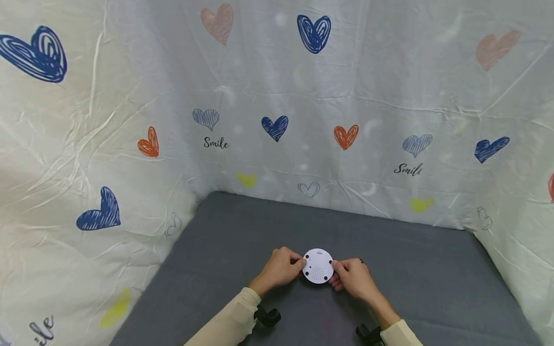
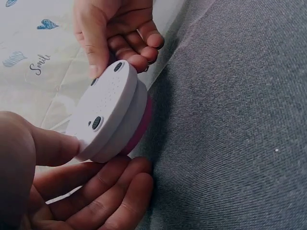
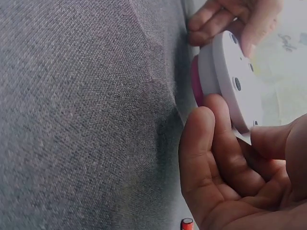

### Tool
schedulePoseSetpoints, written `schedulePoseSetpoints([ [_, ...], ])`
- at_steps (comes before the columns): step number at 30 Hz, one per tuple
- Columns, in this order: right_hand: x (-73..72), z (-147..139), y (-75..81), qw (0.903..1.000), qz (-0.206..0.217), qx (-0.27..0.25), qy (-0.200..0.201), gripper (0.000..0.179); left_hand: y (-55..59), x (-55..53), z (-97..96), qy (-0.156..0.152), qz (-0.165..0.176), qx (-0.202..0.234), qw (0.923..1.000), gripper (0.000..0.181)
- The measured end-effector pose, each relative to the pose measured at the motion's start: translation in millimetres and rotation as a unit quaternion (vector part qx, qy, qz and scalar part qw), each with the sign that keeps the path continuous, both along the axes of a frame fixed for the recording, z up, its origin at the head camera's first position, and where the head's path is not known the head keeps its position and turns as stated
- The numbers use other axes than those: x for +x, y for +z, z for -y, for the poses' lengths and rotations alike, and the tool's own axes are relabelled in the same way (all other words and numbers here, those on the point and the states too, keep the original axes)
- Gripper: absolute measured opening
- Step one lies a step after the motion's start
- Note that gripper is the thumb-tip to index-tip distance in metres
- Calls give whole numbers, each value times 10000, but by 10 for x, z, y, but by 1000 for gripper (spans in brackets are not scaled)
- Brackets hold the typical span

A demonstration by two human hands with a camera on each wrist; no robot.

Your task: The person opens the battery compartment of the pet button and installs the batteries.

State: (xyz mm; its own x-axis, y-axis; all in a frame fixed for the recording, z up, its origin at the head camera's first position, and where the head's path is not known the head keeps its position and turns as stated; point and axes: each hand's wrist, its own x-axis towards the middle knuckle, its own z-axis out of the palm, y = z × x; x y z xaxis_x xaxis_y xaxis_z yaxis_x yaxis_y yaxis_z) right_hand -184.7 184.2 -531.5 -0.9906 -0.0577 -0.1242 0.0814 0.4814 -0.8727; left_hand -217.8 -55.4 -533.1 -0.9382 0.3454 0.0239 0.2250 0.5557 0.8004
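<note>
A round white device [image 1: 318, 273] faces its underside up, with dark rubber feet, a patch of small holes and a small slot near its far edge. Its lower side shows a pink rim [image 2: 144, 125] in the left wrist view. My left hand [image 1: 281, 266] pinches the left edge, thumb on the white face and fingers beneath. On the opposite edge my right hand [image 1: 354, 278] pinches it likewise, its thumb [image 3: 271, 141] over the rim. The device is held tilted, close over the grey cloth.
Grey cloth [image 1: 242, 230] covers the table. Pale sheeting [image 1: 268, 81] printed with hearts and "Smile" hangs at the back and both sides. A red cylinder end [image 3: 187, 224], like a battery, peeks in at the bottom of the right wrist view. Dark straps [image 1: 267, 317] sit at the wrists.
</note>
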Motion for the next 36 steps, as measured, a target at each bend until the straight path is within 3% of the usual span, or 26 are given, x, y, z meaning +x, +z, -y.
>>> schedulePoseSetpoints([
  [7,-23,1,-47,9980,479,-409,-24,40,-23,-8,-6,90,611,64,9981,23],
  [13,-17,-6,-40,9962,651,-575,-113,43,-15,-10,-23,166,769,55,9969,23],
  [23,-22,-7,-67,9971,564,-449,-246,44,-10,-19,-35,226,914,346,9950,26],
  [30,-33,-17,16,9972,208,576,-420,44,-32,-24,-41,293,1079,674,9914,27],
  [33,-47,-44,95,9897,-329,1334,-404,34,-25,-28,-46,343,1042,658,9918,26],
  [36,-64,-64,165,9751,-1121,1897,-266,17,-18,-35,-55,399,978,590,9927,27],
])
